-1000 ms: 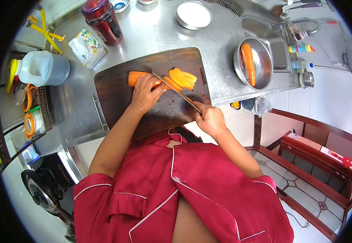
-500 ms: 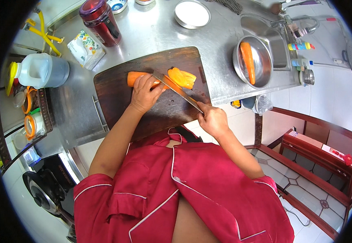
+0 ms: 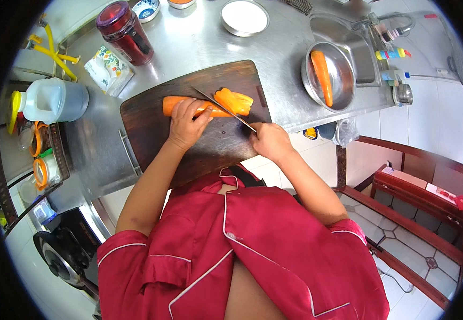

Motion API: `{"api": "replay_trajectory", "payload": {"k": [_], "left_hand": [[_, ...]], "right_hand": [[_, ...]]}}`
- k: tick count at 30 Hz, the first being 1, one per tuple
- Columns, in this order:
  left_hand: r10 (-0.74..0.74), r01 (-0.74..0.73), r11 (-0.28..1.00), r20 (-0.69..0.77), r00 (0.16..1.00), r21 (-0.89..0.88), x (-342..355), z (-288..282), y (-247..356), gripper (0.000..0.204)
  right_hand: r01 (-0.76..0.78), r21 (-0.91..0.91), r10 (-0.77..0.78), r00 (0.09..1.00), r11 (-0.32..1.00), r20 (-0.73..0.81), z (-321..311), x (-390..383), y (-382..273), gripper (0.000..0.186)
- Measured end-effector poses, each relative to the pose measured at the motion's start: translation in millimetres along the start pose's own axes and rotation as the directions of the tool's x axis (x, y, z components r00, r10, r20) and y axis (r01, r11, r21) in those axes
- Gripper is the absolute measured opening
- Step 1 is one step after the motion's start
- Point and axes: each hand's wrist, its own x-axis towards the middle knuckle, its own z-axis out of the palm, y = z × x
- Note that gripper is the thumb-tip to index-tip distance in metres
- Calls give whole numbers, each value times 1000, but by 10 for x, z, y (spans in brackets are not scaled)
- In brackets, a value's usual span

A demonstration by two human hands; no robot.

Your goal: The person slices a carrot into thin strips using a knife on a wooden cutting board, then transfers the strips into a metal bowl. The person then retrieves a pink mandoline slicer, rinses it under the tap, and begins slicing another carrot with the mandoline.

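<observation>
Left of the frame's centre, the left hand [image 3: 185, 127] curls its grip over the carrot [image 3: 170, 106]; right of centre, the right hand [image 3: 270, 142] clenches the knife [image 3: 221, 107].

The steel counter [image 3: 189, 40] carries a cutting board [image 3: 147, 116], metal bowl [image 3: 344, 80], red flask [image 3: 127, 36], floral pack [image 3: 109, 70] and round dish [image 3: 245, 17].

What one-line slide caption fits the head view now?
Left hand steadies a carrot on a dark cutting board while the right hand holds a knife.
</observation>
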Motion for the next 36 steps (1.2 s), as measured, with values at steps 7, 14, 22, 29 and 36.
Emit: {"api": "replay_trajectory", "payload": {"k": [7, 14, 22, 29, 36], "left_hand": [[-6, 6, 1000, -7, 1000, -10, -30, 19, 10, 31], [-28, 28, 1000, 13, 1000, -1, -64, 17, 9, 22], [-33, 33, 999, 36, 999, 17, -69, 24, -8, 16], [-30, 29, 999, 34, 999, 28, -81, 32, -17, 18], [-19, 18, 1000, 18, 1000, 11, -83, 37, -17, 21]], "right_hand": [[9, 107, 0, 997, 994, -78, 35, -41, -91, 30], [73, 30, -69, 990, 997, -123, -51, -251, -147, 33], [68, -22, -70, 992, 997, -105, -74, -436, -89, 34], [80, -26, -82, 990, 996, -112, -64, -475, -76, 34], [88, -43, -91, 993, 995, -80, -62, -460, -56, 33]]}}
